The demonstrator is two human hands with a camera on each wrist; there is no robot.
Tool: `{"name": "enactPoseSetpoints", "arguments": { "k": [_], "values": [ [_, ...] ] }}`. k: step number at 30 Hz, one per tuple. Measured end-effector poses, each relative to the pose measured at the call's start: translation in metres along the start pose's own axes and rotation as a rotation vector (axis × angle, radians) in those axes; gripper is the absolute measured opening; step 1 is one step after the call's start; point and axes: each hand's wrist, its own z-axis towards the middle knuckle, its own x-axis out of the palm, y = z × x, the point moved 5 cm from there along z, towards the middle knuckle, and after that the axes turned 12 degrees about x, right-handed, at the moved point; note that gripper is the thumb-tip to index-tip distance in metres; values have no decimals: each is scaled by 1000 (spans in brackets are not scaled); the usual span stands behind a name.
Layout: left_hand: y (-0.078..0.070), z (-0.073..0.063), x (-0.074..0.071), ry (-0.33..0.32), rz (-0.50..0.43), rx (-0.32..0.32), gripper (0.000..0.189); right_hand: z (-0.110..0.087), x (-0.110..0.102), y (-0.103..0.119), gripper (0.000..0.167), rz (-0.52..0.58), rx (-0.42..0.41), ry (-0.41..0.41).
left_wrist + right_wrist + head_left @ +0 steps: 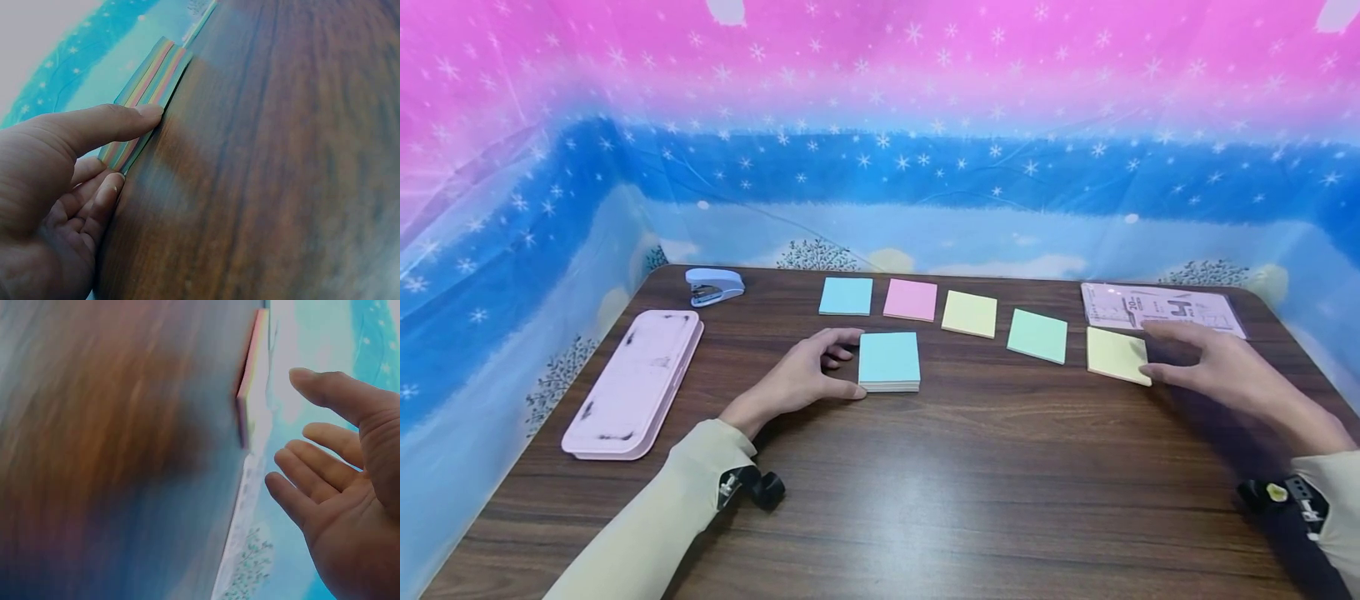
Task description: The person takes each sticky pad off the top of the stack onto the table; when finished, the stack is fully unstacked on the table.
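Note:
In the head view, my left hand [808,371] is at the left side of a thick stack of square sticky notes [889,358], blue-green on top. It grips the stack's near-left corner with the thumb and its far-left corner with a finger. Coloured layers of the stack [172,69] show in the left wrist view. My right hand [1210,362] reaches beside a thin yellow sticky-note pad [1112,354], thumb near its right edge. Seen from the right wrist, the fingers [312,469] are spread and the hand holds nothing.
A blue pad [846,297], a pink pad [911,300], a pale yellow pad [969,314] and a green pad [1037,336] lie in a row. A stapler [715,286] and pink case [632,383] are at left. A flat printed package [1157,307] lies behind my right hand.

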Motion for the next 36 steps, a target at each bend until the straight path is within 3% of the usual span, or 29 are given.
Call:
{"name": "enactPoseSetpoints", "arguments": {
  "k": [10, 26, 36],
  "values": [
    [0, 0, 0, 0, -1, -5, 83, 0, -2, 40, 72, 38, 18, -10],
    [0, 1, 0, -3, 10, -5, 83, 14, 18, 120, 63, 161, -154, -21],
    [0, 0, -1, -2, 9, -4, 83, 28, 44, 171, 67, 259, -210, 73]
  ]
}}
